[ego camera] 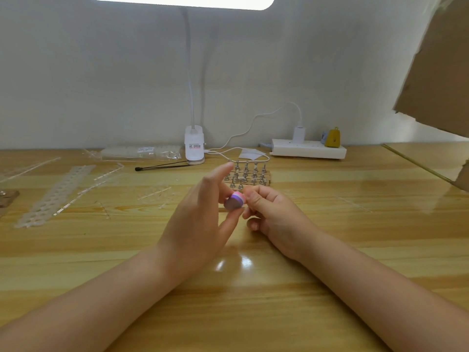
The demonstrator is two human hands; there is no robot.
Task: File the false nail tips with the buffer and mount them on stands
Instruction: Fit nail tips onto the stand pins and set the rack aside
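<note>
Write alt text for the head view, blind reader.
Two bare hands meet above a wooden table: the left hand holds a small pink-and-purple buffer against the curled fingers of the right hand. Behind them stand metal nail stands, a white clip lamp and a power strip.

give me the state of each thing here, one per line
buffer: held up between both hands
left hand: holding the buffer, index finger straight
right hand: curled, at the buffer's end
nail stands: upright in rows
lamp: lit
charger: plugged into power strip
</note>
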